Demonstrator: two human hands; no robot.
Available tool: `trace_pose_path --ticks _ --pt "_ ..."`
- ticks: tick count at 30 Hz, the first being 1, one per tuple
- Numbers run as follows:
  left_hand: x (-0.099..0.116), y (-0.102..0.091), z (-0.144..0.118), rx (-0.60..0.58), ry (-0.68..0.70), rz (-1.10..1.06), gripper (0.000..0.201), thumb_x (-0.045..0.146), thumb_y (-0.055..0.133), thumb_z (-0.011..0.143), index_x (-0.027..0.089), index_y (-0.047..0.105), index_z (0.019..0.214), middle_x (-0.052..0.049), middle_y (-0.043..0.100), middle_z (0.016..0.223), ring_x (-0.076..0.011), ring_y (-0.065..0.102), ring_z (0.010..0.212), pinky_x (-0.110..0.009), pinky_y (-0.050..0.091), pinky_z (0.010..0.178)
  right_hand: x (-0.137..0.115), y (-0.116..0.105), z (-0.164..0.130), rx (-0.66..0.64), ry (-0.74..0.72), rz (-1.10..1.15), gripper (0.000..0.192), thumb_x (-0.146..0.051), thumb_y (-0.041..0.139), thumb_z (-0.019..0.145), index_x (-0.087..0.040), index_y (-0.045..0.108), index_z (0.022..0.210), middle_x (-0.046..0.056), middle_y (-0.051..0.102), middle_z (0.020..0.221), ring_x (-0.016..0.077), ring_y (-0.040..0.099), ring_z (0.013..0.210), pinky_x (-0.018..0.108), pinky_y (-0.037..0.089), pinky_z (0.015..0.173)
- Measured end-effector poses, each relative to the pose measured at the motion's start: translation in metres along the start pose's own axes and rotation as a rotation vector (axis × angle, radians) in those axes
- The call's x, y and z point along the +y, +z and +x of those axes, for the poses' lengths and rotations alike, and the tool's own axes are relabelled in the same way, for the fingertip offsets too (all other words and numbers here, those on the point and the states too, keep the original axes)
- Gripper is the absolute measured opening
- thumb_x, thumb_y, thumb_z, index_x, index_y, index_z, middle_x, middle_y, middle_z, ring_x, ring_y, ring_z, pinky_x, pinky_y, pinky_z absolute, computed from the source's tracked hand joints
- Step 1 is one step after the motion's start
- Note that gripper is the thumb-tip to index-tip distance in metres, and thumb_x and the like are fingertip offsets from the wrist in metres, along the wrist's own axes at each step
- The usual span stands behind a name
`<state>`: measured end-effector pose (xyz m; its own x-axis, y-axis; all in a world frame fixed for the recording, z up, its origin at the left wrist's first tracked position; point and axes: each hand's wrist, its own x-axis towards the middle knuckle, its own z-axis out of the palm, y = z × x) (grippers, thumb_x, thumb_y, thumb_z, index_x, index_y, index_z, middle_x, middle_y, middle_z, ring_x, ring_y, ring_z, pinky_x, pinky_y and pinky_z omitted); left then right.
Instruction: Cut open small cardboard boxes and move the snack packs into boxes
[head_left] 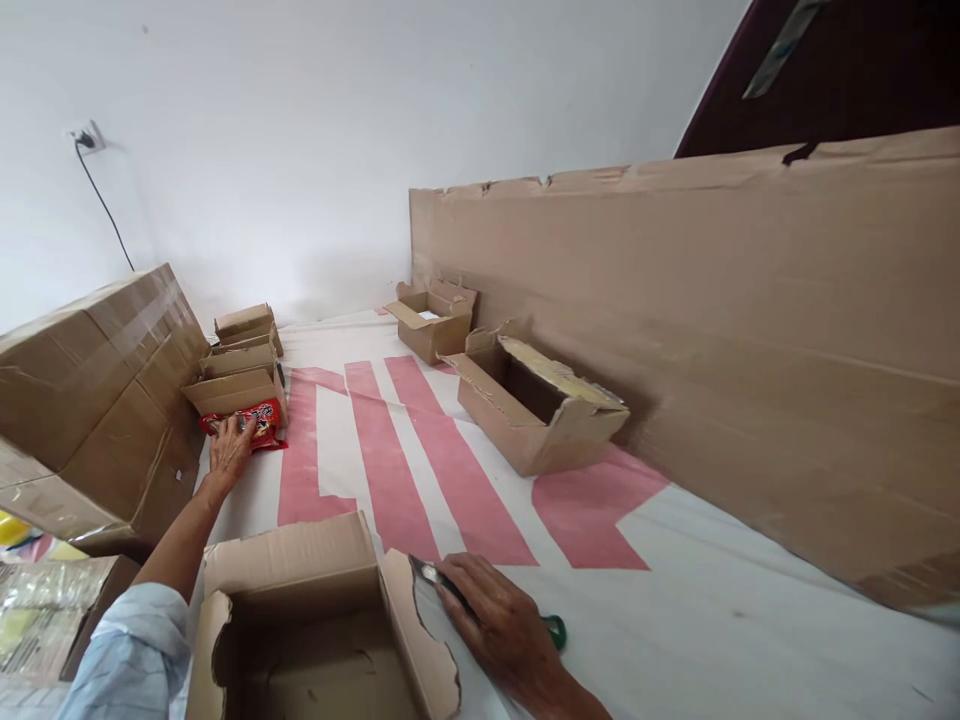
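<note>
Brown cardboard makes up the nearest thing, an open carton [289, 555] with its flaps spread and its inside in shadow. Just beside its right flap is the right hand [499, 620], palm down, its fingers closed around a bladed tool [426, 571] that points left toward that flap; a green part shows at the tool's other end. Underneath spreads a white sheet [675, 600] with broad pink bands, covering the worktop. The left arm, in a pale blue sleeve [127, 650], reaches past the near carton's left side to a red packet [268, 425]. The packet lies beyond that carton, with its long axis running roughly crosswise, left to right, and the left hand [230, 450] meets it from the near side. The left fingers rest over its top, directly on it; whether they grip it or merely press, I cannot tell. The left hand is plainly the nearer one, the right being well apart, off to the near right. Just behind the packet stand small open cartons [236, 391], with a large taped carton [112, 420] to their left. Across the sheet, two more open cartons [491, 420] stand in front of a long cardboard panel [675, 300]; beyond is a white wall [300, 120].
</note>
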<state>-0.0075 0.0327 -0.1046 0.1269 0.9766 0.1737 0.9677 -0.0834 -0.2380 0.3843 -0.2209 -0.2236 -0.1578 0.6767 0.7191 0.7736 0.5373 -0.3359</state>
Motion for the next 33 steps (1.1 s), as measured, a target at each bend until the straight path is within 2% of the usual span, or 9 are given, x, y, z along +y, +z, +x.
trace_pose_path --ticks 6,12,17,19,21,24,27,30,33 --pt "-0.003 -0.021 -0.032 -0.046 0.025 -0.048 0.075 0.002 0.045 0.09 0.032 0.052 0.158 -0.017 0.048 0.162 -0.0351 0.042 0.149 -0.059 0.047 0.112 0.001 0.004 -0.001 0.006 -0.002 0.023 0.02 -0.024 0.048 0.11 -0.023 0.068 0.108 0.007 0.075 0.099 0.0209 0.074 0.089 0.031 0.057 0.078" --pt "-0.001 -0.052 -0.062 -0.039 0.031 -0.19 0.071 0.002 0.051 0.086 0.026 0.061 0.152 -0.02 0.054 0.16 -0.0355 0.047 0.15 -0.058 0.048 0.114 0.008 0.008 -0.004 -0.021 -0.008 0.033 0.018 -0.025 0.054 0.105 -0.023 0.07 0.113 0.008 0.077 0.107 0.0228 0.075 0.097 0.033 0.06 0.081" --pt "-0.009 -0.092 -0.105 0.0 0.128 -0.409 0.051 0.026 0.055 0.1 0.021 0.065 0.149 -0.015 0.066 0.149 -0.0261 0.065 0.133 -0.041 0.055 0.111 0.017 -0.008 -0.015 -0.034 0.029 -0.023 0.023 -0.036 0.057 0.105 -0.024 0.072 0.117 0.01 0.078 0.117 0.0281 0.074 0.107 0.04 0.061 0.087" --pt "-0.015 -0.106 -0.14 0.036 0.145 -0.628 0.051 0.041 0.055 0.102 0.021 0.067 0.147 -0.014 0.068 0.147 -0.0289 0.065 0.134 -0.043 0.057 0.109 0.02 -0.018 -0.023 -0.065 0.06 -0.017 0.025 -0.042 0.056 0.106 -0.026 0.073 0.116 0.009 0.078 0.117 0.0282 0.074 0.104 0.041 0.061 0.085" --pt "-0.02 -0.116 -0.183 0.046 0.078 -0.917 0.06 0.057 0.061 0.098 0.023 0.068 0.146 -0.014 0.068 0.149 -0.0331 0.064 0.138 -0.047 0.057 0.111 0.024 -0.028 -0.032 -0.107 0.086 -0.004 0.029 -0.047 0.057 0.105 -0.026 0.074 0.117 0.009 0.077 0.117 0.028 0.074 0.102 0.041 0.06 0.084" --pt "-0.021 -0.118 -0.248 -0.025 -0.101 -1.215 0.092 0.07 0.076 0.083 0.027 0.054 0.16 -0.017 0.061 0.158 -0.0385 0.062 0.141 -0.05 0.058 0.109 0.031 -0.039 -0.045 -0.149 0.097 -0.014 0.035 -0.051 0.06 0.103 -0.024 0.073 0.12 0.011 0.077 0.117 0.0297 0.074 0.103 0.042 0.06 0.085" --pt "-0.01 -0.111 -0.295 -0.073 -0.227 -1.351 0.12 0.071 0.087 0.072 0.026 0.036 0.17 -0.023 0.051 0.165 -0.0426 0.057 0.146 -0.053 0.058 0.109 0.036 -0.045 -0.053 -0.171 0.079 -0.041 0.035 -0.05 0.06 0.103 -0.022 0.073 0.119 0.013 0.077 0.115 0.0305 0.073 0.101 0.042 0.059 0.084" --pt "0.009 -0.105 -0.316 -0.1 -0.239 -1.428 0.12 0.067 0.088 0.074 0.029 0.03 0.172 -0.021 0.041 0.172 -0.0425 0.049 0.153 -0.052 0.058 0.109 0.037 -0.044 -0.056 -0.157 0.054 -0.066 0.03 -0.046 0.057 0.105 -0.022 0.073 0.113 0.012 0.077 0.109 0.0294 0.073 0.096 0.04 0.057 0.08" --pt "0.029 -0.104 -0.319 -0.118 -0.191 -1.441 0.109 0.059 0.085 0.08 0.031 0.033 0.171 -0.016 0.042 0.173 -0.0396 0.048 0.154 -0.05 0.058 0.111 0.037 -0.041 -0.058 -0.116 0.054 -0.083 0.028 -0.044 0.055 0.106 -0.022 0.072 0.109 0.011 0.076 0.104 0.0287 0.071 0.093 0.039 0.056 0.078"
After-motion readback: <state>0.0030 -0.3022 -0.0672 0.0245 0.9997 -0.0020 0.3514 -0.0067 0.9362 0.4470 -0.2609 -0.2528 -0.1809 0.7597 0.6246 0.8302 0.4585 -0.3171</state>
